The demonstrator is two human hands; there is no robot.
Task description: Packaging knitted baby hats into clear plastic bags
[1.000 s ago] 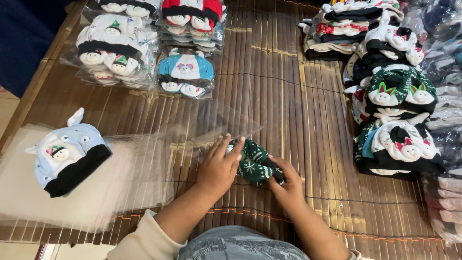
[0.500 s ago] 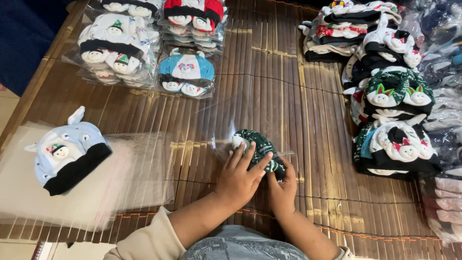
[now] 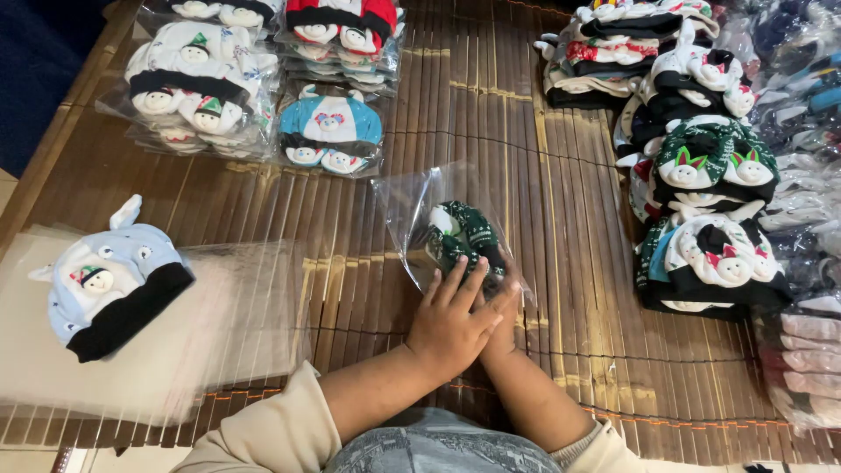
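A dark green patterned knit hat (image 3: 462,238) lies inside a clear plastic bag (image 3: 420,201) on the brown bamboo mat (image 3: 491,123). My left hand (image 3: 448,322) lies flat over the near end of the bag, fingers spread and touching the hat through the plastic. My right hand (image 3: 505,311) sits partly under the left one, pressing the bag's near edge. Whether its fingers pinch the plastic is hidden.
A light blue hat with a black brim (image 3: 109,285) rests on a stack of clear bags (image 3: 175,350) at the left. Bagged hats (image 3: 328,131) lie at the back left. Loose stacked hats (image 3: 710,228) fill the right side.
The green hat has gone into the clear bag and moved away from me. Both hands followed it forward and to the right, and the left hand now overlaps the right.
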